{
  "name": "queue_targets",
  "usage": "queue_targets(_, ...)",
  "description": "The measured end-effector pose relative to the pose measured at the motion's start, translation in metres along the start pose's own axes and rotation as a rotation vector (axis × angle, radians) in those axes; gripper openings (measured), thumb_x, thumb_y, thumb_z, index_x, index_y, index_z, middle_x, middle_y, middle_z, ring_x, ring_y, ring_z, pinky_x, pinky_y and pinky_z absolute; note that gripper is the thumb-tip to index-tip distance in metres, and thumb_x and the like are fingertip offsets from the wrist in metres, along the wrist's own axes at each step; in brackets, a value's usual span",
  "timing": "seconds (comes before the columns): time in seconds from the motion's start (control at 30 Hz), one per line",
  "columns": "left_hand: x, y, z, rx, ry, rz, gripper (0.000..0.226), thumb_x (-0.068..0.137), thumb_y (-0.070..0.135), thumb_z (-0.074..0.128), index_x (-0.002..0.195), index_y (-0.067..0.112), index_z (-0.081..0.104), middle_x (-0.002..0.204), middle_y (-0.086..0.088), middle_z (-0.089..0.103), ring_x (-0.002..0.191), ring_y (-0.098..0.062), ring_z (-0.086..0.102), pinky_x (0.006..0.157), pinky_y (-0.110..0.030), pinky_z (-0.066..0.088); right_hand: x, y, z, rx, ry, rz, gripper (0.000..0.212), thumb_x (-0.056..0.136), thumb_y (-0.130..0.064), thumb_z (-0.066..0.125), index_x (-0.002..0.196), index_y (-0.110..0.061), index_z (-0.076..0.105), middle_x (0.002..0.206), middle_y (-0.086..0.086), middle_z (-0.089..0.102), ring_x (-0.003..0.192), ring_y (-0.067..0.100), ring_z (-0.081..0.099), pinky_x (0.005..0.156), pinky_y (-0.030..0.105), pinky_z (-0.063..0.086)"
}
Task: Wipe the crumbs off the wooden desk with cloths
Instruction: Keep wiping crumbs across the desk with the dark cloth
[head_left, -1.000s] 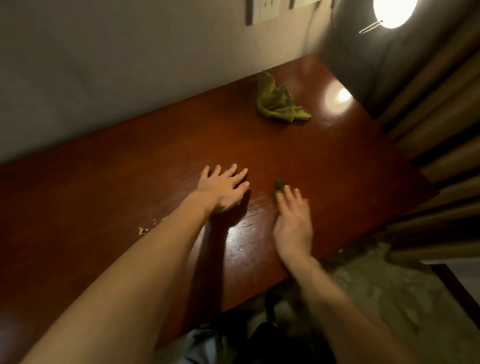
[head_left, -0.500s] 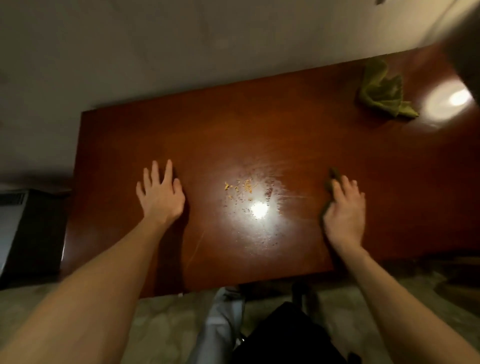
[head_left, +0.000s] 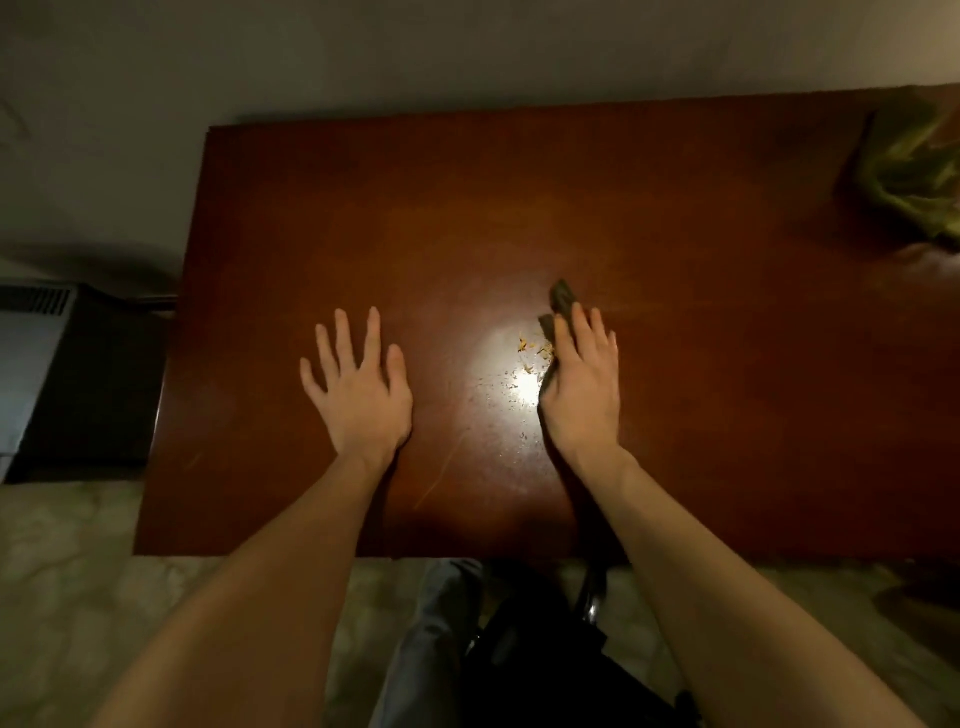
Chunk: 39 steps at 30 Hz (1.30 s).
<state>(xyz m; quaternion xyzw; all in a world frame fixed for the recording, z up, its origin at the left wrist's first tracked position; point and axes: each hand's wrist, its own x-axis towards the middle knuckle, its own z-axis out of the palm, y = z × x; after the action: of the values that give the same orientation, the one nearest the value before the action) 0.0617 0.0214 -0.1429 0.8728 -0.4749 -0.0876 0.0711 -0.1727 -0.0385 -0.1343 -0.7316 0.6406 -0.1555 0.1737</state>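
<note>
left hand (head_left: 358, 384) flat, fingers spread, empty, mid desk (head_left: 519, 182) | right hand (head_left: 582, 384) fingers straight, pressing dark cloth (head_left: 563, 299) | risk: a fast sweep could scatter crumbs (head_left: 535, 348) over the near edge | crumbs between hands, touching the cloth's left side | green cloth (head_left: 914, 176) far right corner

Orange crumbs (head_left: 532, 347) beside dark cloth (head_left: 562, 296) on desk (head_left: 467, 208)

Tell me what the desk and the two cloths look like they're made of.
Desk: wood or veneer, reddish-brown with a glossy varnish; a bright glare reflects off it. Dark cloth under the right hand: soft matte fabric, it seems; its end lies limp and creased. Green cloth: crumpled fabric with deep folds; weave too blurred to tell.
</note>
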Motion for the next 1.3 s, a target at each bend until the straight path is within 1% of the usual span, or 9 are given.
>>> queue_targets(0.13, 0.000, -0.001, 0.001, -0.034, 0.025, -0.006, 0.057, 0.110, 0.053, 0.027, 0.165, 0.040, 0.021, 0.176, 0.002, 0.010, 0.163, -0.022, 0.001, 0.128, -0.058, 0.003, 0.008, 0.042, -0.019, 0.000, -0.079, -0.099, 0.064, 0.097, 0.001, 0.049, 0.159, -0.015, 0.040, 0.171, 0.007, 0.025, 0.160, 0.028, 0.011, 0.131, 0.049, 0.004)
queue_targets(0.3, 0.002, 0.004, 0.002, -0.006, 0.032, -0.013, 0.058, 0.110, 0.053, 0.024, 0.166, 0.040, 0.017, 0.176, 0.001, 0.006, 0.163, -0.023, -0.002, 0.129, -0.059, 0.002, 0.018, 0.111, -0.059, -0.002, -0.035, 0.088, 0.064, 0.099, 0.002, 0.048, 0.160, -0.012, 0.036, 0.171, 0.006, 0.024, 0.161, 0.023, 0.009, 0.132, 0.045, 0.003)
queue_targets(0.4, 0.003, 0.006, 0.003, 0.005, 0.034, -0.017, 0.058, 0.109, 0.052, 0.023, 0.166, 0.040, 0.015, 0.176, 0.000, 0.005, 0.163, -0.024, -0.003, 0.129, -0.059, 0.001, 0.020, 0.096, -0.055, 0.025, -0.004, 0.109, 0.066, 0.096, 0.006, 0.048, 0.159, -0.010, 0.038, 0.170, 0.009, 0.025, 0.160, 0.026, 0.012, 0.132, 0.044, 0.003)
queue_targets(0.5, 0.002, 0.006, 0.003, 0.002, 0.032, -0.020, 0.058, 0.110, 0.051, 0.023, 0.166, 0.040, 0.014, 0.176, 0.000, 0.004, 0.163, -0.024, -0.005, 0.129, -0.058, -0.001, 0.015, 0.051, -0.028, 0.046, -0.033, -0.007, 0.071, 0.089, 0.010, 0.049, 0.157, -0.010, 0.043, 0.169, 0.012, 0.028, 0.159, 0.030, 0.016, 0.131, 0.048, 0.005)
queue_targets(0.67, 0.002, 0.006, 0.001, -0.006, 0.037, -0.018, 0.058, 0.110, 0.052, 0.024, 0.166, 0.040, 0.015, 0.176, 0.000, 0.005, 0.163, -0.023, -0.004, 0.129, -0.058, -0.001, 0.011, -0.012, 0.002, 0.116, -0.128, -0.162, 0.065, 0.097, -0.001, 0.047, 0.159, -0.018, 0.037, 0.171, 0.003, 0.022, 0.161, 0.022, 0.009, 0.130, 0.042, -0.005)
queue_targets(0.8, 0.003, 0.005, 0.001, -0.013, 0.047, -0.013, 0.058, 0.110, 0.052, 0.025, 0.166, 0.039, 0.016, 0.176, 0.000, 0.006, 0.163, -0.023, -0.004, 0.129, -0.058, -0.001, 0.022, 0.019, -0.021, 0.116, -0.211, -0.238, 0.059, 0.101, -0.007, 0.036, 0.159, -0.017, 0.038, 0.170, 0.004, 0.024, 0.161, 0.023, 0.011, 0.128, 0.034, -0.010)
queue_targets(0.9, 0.002, 0.006, 0.002, -0.019, 0.046, -0.013, 0.058, 0.110, 0.052, 0.025, 0.166, 0.039, 0.016, 0.176, -0.001, 0.006, 0.163, -0.023, -0.003, 0.129, -0.058, 0.000, 0.036, 0.067, -0.047, 0.133, -0.168, -0.115, 0.056, 0.102, -0.011, 0.036, 0.157, -0.015, 0.042, 0.169, 0.005, 0.028, 0.160, 0.024, 0.014, 0.132, 0.048, 0.004)
queue_targets(1.0, 0.001, 0.005, 0.000, -0.017, 0.039, -0.005, 0.059, 0.110, 0.052, 0.024, 0.166, 0.039, 0.014, 0.176, -0.001, 0.006, 0.163, -0.024, -0.004, 0.129, -0.058, 0.002, 0.052, 0.089, -0.066, 0.085, -0.184, -0.041, 0.062, 0.102, 0.002, 0.044, 0.160, -0.017, 0.038, 0.171, 0.001, 0.024, 0.160, 0.018, 0.008, 0.131, 0.048, 0.006)
queue_targets(1.3, -0.003, 0.003, 0.004, -0.007, 0.051, 0.029, 0.060, 0.110, 0.056, 0.014, 0.167, 0.038, 0.010, 0.176, -0.001, 0.003, 0.163, -0.024, -0.005, 0.130, -0.057, 0.003, 0.182, 0.017, -0.024, 0.115, -0.236, -0.242, 0.058, 0.097, 0.007, 0.047, 0.151, -0.013, 0.053, 0.164, 0.006, 0.040, 0.158, 0.025, 0.021, 0.131, 0.041, 0.006)
